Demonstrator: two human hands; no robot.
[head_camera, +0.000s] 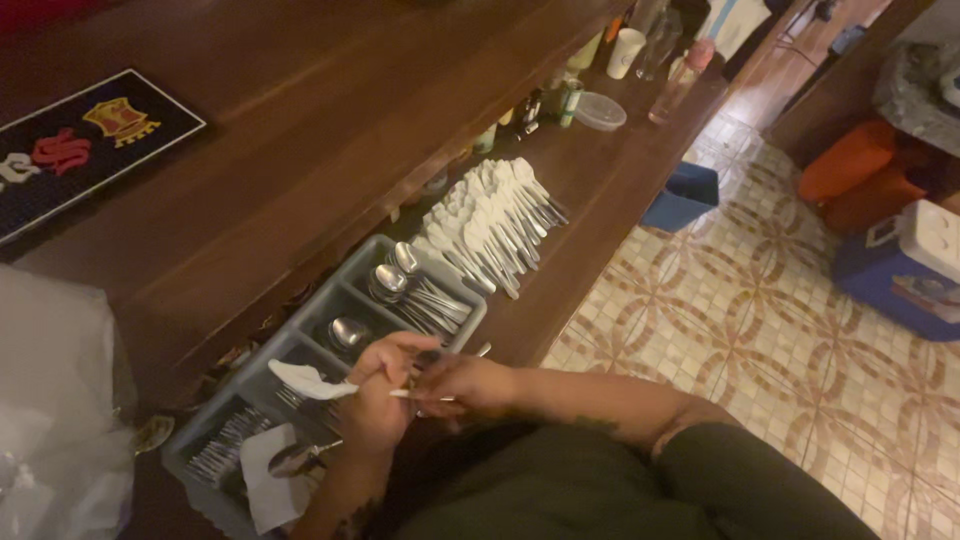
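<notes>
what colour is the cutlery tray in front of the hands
Grey: the cutlery tray, divided into compartments that hold spoons, shows best in the head view, its only view.

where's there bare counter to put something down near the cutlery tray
Bare wood shows on the lower counter between the spoon pile and the plastic tub, and on the upper bar top right of the mat. It is crowded at the tray, where both hands work, and among the bottles at the far end.
</notes>
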